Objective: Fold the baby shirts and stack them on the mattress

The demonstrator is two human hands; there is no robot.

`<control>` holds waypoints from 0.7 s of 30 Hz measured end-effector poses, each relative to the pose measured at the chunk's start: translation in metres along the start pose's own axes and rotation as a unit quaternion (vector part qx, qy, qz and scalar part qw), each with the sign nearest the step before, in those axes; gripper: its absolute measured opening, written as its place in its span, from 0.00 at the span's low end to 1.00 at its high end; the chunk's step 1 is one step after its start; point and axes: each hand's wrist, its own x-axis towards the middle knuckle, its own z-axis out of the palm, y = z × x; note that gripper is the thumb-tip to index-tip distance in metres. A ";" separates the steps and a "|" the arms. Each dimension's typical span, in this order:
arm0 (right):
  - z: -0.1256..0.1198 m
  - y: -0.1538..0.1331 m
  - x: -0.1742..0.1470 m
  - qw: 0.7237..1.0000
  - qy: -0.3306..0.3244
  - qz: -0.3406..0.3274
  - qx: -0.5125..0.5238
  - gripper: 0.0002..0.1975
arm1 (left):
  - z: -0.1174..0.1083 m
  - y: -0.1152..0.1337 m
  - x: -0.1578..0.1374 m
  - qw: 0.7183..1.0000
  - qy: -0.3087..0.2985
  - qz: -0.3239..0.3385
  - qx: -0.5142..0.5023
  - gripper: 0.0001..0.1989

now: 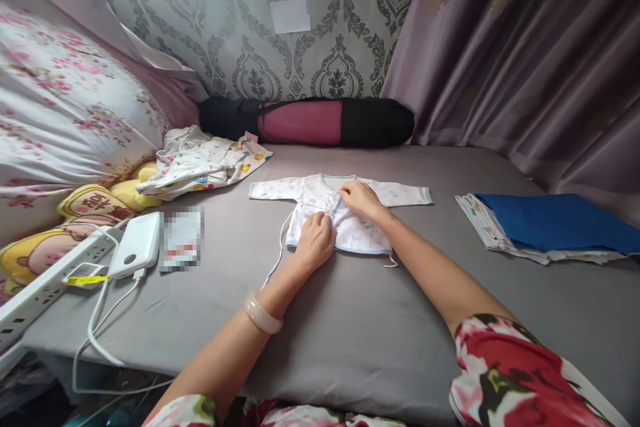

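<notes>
A small white baby shirt (pixel 360 235) with pale blue edging lies spread on the grey sheet, sleeves out to both sides. Thin white tie strings (pixel 330 201) gather at the middle of its chest. My left hand (pixel 316 240) is closed over the lower front, fingertips pinched at the strings. Higher up by the neckline, my right hand (pixel 361 199) pinches at the same strings from the right. My fingers partly hide what they grip. Another long string trails from the shirt's left side toward my left wrist, which wears a pale bangle (pixel 263 315).
At right lies a folded blue cloth (pixel 560 221) on patterned fabric. Crumpled printed clothing (pixel 205 160), a white power bank (pixel 136 243), a blurred packet (pixel 182 239) and a power strip (pixel 60 273) with cables are at left. A black and maroon bag (pixel 300 122) lies along the wall.
</notes>
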 end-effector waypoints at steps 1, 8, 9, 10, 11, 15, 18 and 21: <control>0.004 -0.004 0.015 1.000 -0.009 0.011 0.006 0.14 | 0.002 0.001 -0.003 1.000 0.011 -0.013 0.006 0.16; 0.024 -0.019 0.069 0.991 -0.066 0.113 0.011 0.13 | 0.008 0.002 -0.009 0.993 0.013 -0.110 0.028 0.31; 0.025 -0.019 0.072 0.991 -0.068 0.116 0.007 0.14 | 0.008 0.002 -0.009 0.993 0.006 -0.114 0.025 0.31; 0.025 -0.018 0.075 0.990 -0.073 0.117 0.004 0.15 | 0.008 0.002 -0.008 0.993 0.002 -0.116 0.023 0.31; 0.026 -0.017 0.078 0.990 -0.081 0.117 0.003 0.16 | 0.008 0.002 -0.008 0.993 0.000 -0.117 0.021 0.31; 0.026 -0.012 0.086 0.987 -0.120 0.110 0.009 0.14 | 0.008 0.002 -0.007 0.992 0.000 -0.125 0.012 0.31; 0.028 -0.008 0.083 0.992 -0.082 0.096 -0.001 0.11 | 0.010 0.002 -0.007 0.992 -0.004 -0.123 0.014 0.32; 0.030 -0.002 0.076 0.996 -0.028 0.079 0.004 0.11 | 0.010 0.002 -0.007 0.992 -0.009 -0.124 0.019 0.32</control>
